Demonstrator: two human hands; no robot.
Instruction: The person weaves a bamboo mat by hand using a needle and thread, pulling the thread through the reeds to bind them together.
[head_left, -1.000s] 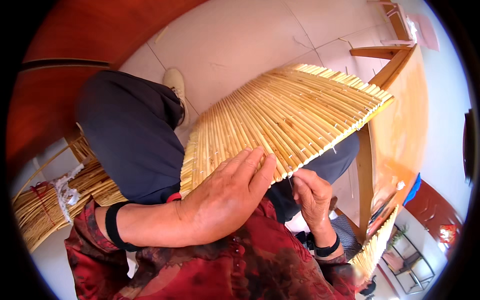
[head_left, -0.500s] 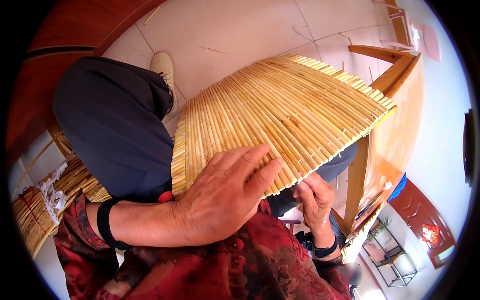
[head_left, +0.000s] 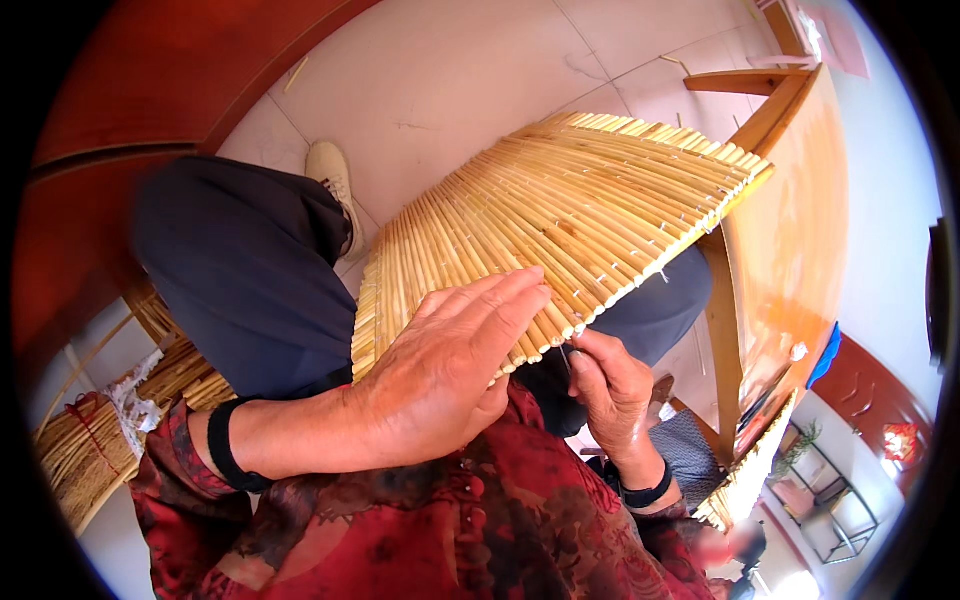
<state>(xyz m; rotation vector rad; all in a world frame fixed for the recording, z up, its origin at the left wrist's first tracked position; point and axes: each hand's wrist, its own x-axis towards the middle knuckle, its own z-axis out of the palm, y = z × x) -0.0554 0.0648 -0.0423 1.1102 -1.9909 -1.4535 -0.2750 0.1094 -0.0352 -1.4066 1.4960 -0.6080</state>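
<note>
A mat of pale reed sticks stitched with white thread (head_left: 560, 200) slopes across my lap, over my legs in dark trousers. My left hand (head_left: 445, 370) grips its near edge, fingers stretched over the top, thumb low at the edge and partly hidden. Just right of it, below the same edge, my right hand (head_left: 610, 390) is closed in a pinch on a thin needle-like thing (head_left: 568, 352), whose ends I cannot make out clearly.
A wooden furniture piece (head_left: 785, 270) stands at right, another reed piece (head_left: 750, 480) by it. A reed bundle (head_left: 90, 460) lies at lower left, red cabinetry (head_left: 110, 90) at upper left. Beyond are tiled floor (head_left: 450, 80), a rack (head_left: 830, 500) and a blurred person (head_left: 730, 550).
My left hand's fingers have slid a little up along the mat's near edge. My right hand stays pinched below the edge, slightly farther left. The whole view has shifted slightly.
</note>
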